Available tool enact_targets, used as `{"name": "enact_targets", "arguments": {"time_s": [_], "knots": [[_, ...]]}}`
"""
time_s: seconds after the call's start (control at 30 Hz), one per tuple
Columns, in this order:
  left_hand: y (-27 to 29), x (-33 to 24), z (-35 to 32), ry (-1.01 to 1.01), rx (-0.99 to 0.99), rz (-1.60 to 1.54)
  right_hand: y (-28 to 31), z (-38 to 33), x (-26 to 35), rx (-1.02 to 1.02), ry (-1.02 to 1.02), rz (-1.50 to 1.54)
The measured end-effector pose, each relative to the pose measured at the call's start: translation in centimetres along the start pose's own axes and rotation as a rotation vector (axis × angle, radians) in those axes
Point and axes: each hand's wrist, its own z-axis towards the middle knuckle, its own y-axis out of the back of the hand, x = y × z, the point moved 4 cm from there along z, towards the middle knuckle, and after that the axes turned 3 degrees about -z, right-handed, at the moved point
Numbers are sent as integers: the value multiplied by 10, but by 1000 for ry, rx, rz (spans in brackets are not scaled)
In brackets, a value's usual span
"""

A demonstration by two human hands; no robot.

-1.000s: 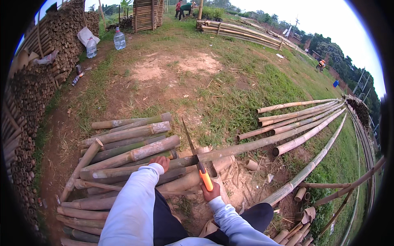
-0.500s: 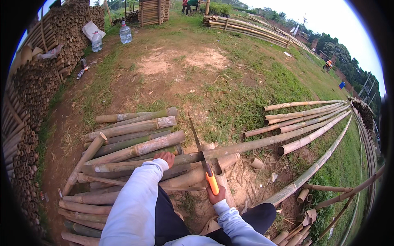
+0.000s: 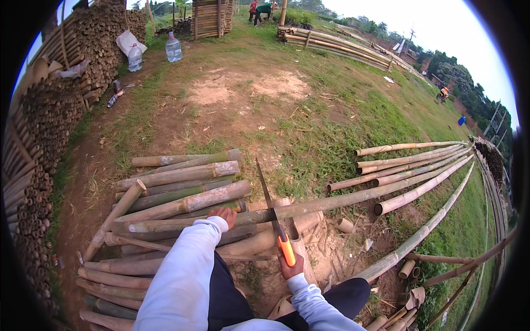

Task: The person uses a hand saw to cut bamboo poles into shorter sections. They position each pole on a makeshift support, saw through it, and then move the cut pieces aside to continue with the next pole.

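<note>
A long bamboo pole [image 3: 331, 203] lies across a low stack of cut bamboo [image 3: 176, 193] on bare earth, running from just in front of us out to the right over the grass. We see it from above, through a camera worn on the head. Our left hand [image 3: 223, 216] rests on the near end of the pole, palm down, fingers curled over it, the white sleeve [image 3: 182, 276] covering the arm. Our right hand [image 3: 291, 268] is closed around the orange handle of a hand saw [image 3: 271, 212]. The saw's narrow blade points up and away from us, and it crosses the pole just to the right of the left hand; we cannot tell how deep the blade sits in the bamboo. Short offcuts [image 3: 345, 225] lie on the ground beside the pole. More long poles [image 3: 414, 160] lie on the grass to the right. On the left stands a tall wall of stacked bamboo [image 3: 49, 110], with two large water bottles [image 3: 173, 48] near its far end.
</note>
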Motion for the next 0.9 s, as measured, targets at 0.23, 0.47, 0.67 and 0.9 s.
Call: {"name": "enact_targets", "arguments": {"time_s": [0.23,0.47,0.67,0.9], "knots": [[-28,27,20,-21,0,54,56,-116,13,158,-216,15],[-28,37,16,52,-83,50,25,-41,28,150,-185,38],[-12,11,11,38,-29,60,30,-61,23,100,-174,39],[-29,36,20,74,-16,42,51,-108,26,130,-216,31]]}}
